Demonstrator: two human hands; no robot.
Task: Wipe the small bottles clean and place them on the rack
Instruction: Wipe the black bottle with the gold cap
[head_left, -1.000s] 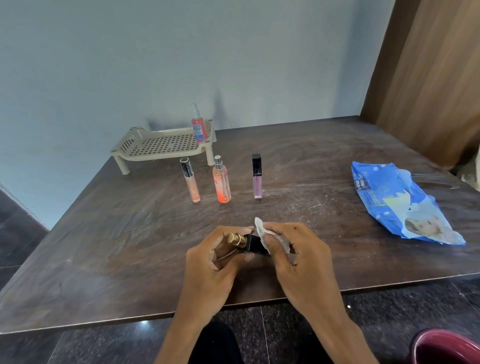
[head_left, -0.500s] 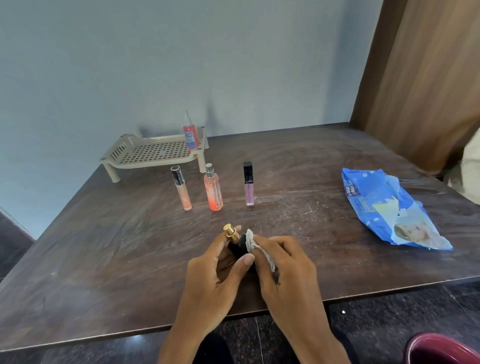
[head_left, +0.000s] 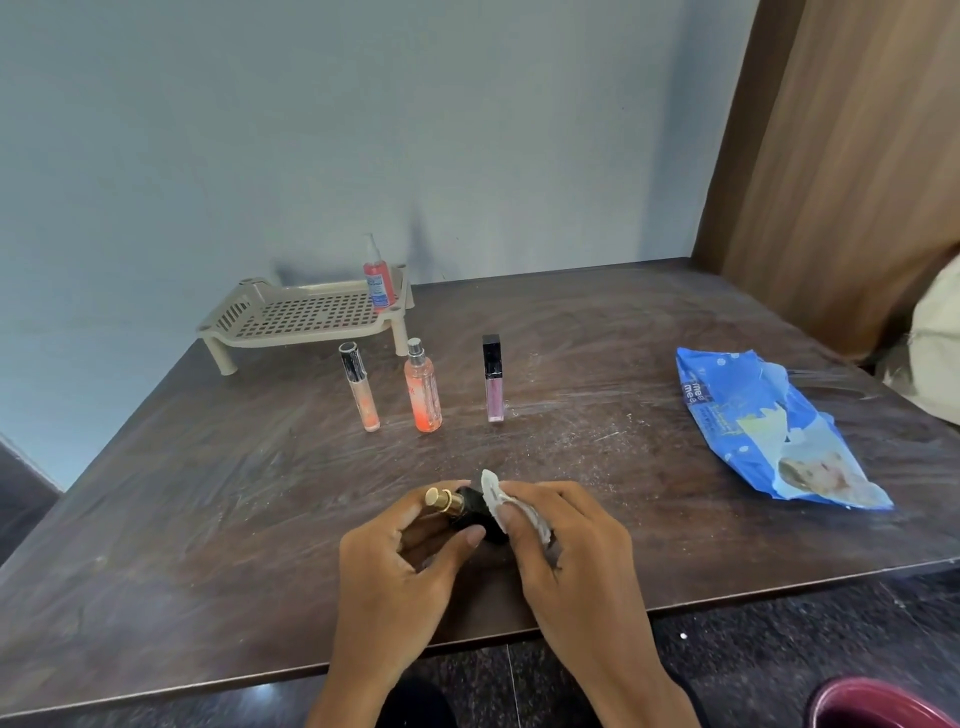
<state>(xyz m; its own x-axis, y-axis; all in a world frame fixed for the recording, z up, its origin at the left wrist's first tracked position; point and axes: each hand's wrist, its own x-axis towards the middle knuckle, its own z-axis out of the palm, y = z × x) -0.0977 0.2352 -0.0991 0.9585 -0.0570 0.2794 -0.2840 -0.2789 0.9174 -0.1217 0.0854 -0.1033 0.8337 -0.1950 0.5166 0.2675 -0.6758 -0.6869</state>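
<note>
Bottle (head_left: 469, 508), small, black with a gold cap, held above the dark table (head_left: 208, 519) near its front edge: left hand (head_left: 395, 571) grips it, right hand (head_left: 566, 551) pinches a crumpled white wipe (head_left: 497, 498) against it. Beyond stand a row of three slim bottles (head_left: 423, 395) and a perforated beige rack (head_left: 306, 314) bearing a red spray bottle (head_left: 378, 278). A blue wipes pack (head_left: 769, 431) lies to the right.

- Left hand (head_left: 400, 566): fingers curled round a small dark bottle (head_left: 470, 514), thumb tip pressed on its body.
- Right hand (head_left: 566, 545): thumb and fingers pinch a white wipe (head_left: 496, 496) against the bottle.
- Both forearms enter from the bottom edge, and the hands sit close together.
</note>
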